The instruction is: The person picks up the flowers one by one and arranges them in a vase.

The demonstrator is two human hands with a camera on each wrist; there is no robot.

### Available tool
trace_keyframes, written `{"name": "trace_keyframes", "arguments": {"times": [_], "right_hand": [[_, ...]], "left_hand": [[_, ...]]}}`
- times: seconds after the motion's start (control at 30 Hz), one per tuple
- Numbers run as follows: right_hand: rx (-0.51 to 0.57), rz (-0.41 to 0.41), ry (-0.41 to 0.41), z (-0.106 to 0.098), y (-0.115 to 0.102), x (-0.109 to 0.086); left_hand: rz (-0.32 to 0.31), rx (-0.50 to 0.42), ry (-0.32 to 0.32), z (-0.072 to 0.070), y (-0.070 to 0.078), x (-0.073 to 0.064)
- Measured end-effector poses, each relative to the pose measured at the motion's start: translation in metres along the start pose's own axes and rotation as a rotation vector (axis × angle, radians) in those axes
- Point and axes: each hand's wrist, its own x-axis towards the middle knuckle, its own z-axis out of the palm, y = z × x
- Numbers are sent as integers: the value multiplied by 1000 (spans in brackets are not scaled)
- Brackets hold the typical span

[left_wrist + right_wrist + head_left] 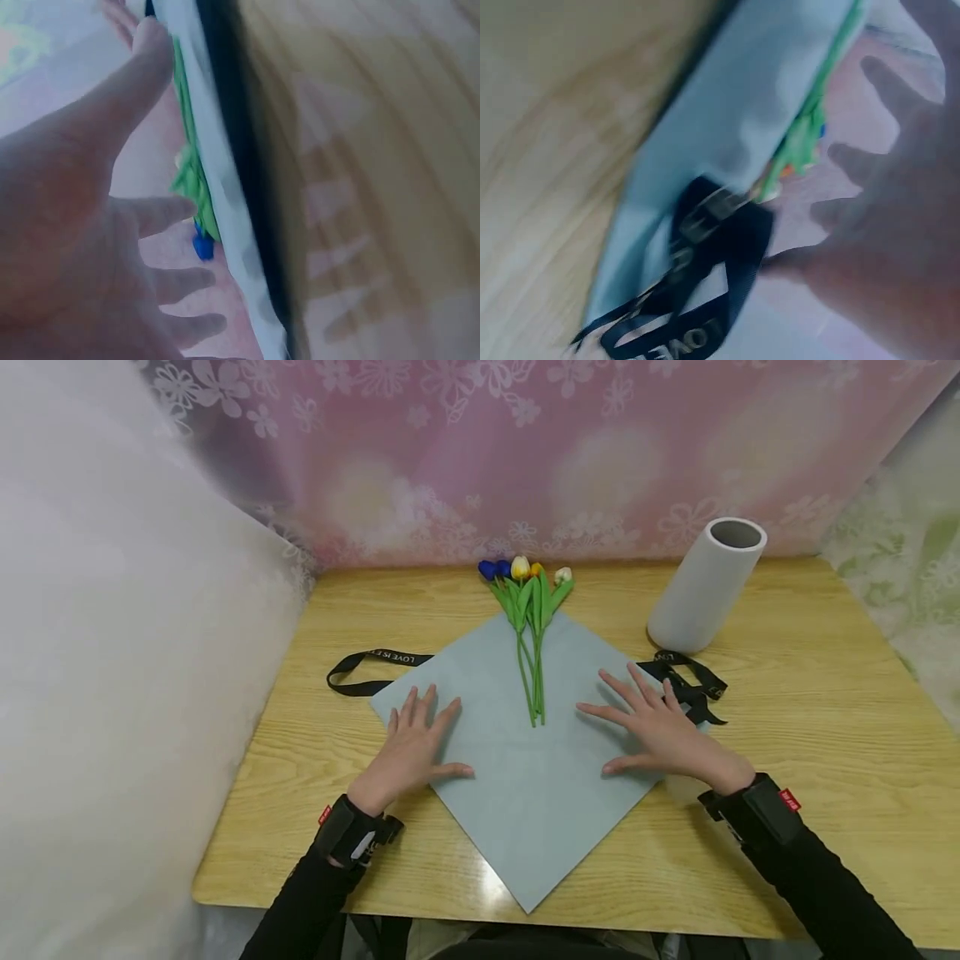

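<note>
- Pink floral cloth [487,468] hangs behind the wood-grain surface [277,835].
- Sheet [525,810]: grey-blue, laid flat on the surface as a diamond, one corner toward the person.
- Flowers [542,602]: rest on the far part of the sheet; blue, yellow, orange and white heads extend past its far corner, stems toward the person.
- Ribbon [401,657]: black, lettered; one loop projects at the left edge of the sheet, further loops lie at its right corner.
- Vase [701,597]: white, stands at the right rear, just beyond the right-hand loops.
- Left hand [411,752]: fingers spread, over the left part of the sheet, holding nothing.
- Right hand [660,731]: fingers spread, over the right part, near the ribbon, holding nothing.
- Contact between fingertips and sheet: cannot be told.
</note>
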Motion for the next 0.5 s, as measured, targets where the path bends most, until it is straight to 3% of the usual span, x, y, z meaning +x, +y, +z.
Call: {"name": "trace_keyframes", "arguments": {"times": [0.13,0.27,0.5], "right_hand": [[34,158,-118,0,22,-9],[92,263,-181,2,34,-21],[109,298,-203,3,31,-30]], "left_hand": [[-54,-6,-66,1,-15,-2],[-75,-15,-102,-1,-24,-5],[-75,45,-166,-12,-29,-3]]}}
